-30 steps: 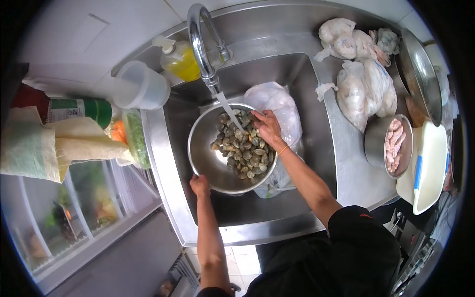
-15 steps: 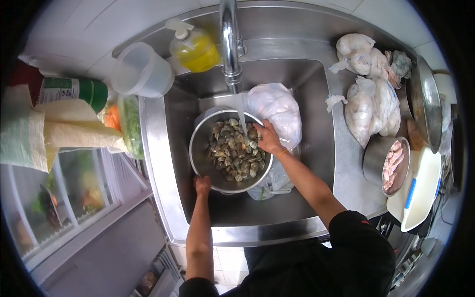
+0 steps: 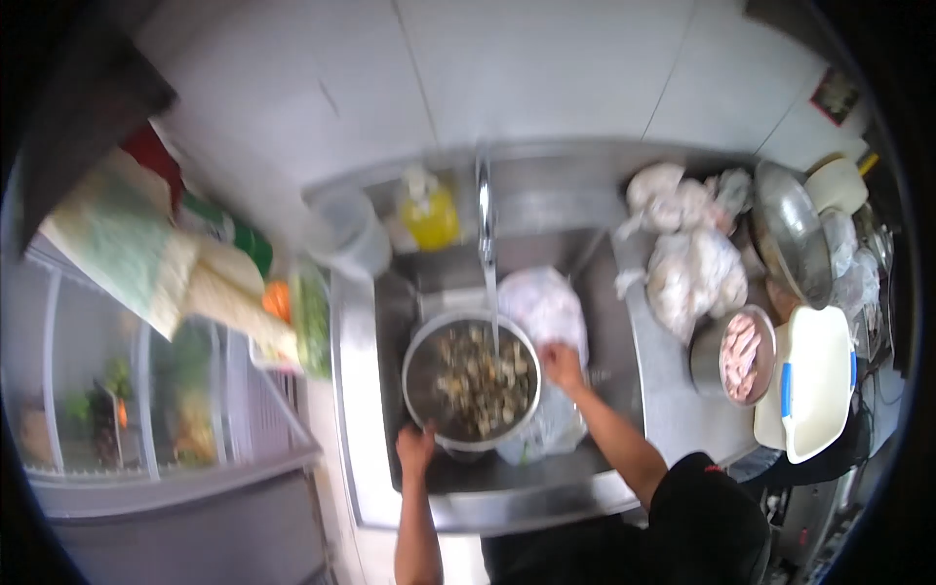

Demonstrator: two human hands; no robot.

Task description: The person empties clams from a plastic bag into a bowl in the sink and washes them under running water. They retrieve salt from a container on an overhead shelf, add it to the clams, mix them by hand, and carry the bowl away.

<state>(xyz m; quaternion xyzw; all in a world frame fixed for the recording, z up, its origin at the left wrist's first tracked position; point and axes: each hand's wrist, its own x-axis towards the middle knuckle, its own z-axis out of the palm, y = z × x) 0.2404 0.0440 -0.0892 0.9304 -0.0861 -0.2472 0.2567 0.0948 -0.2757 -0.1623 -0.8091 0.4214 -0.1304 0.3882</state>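
Centre | your left hand [image 3: 415, 450] pinches the bowl [image 3: 421, 375], likely steadying it under running water [image 3: 493, 304] | your right hand [image 3: 561, 367] beside it, grip unclear

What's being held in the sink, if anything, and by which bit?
The bowl: the left grip holds its rim at the near left. The right grip is by the right rim; blur hides whether it holds.

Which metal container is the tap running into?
The round bowl of shellfish in the sink, under the water stream. The pot of pink meat and the tilted pan sit outside, to the right.
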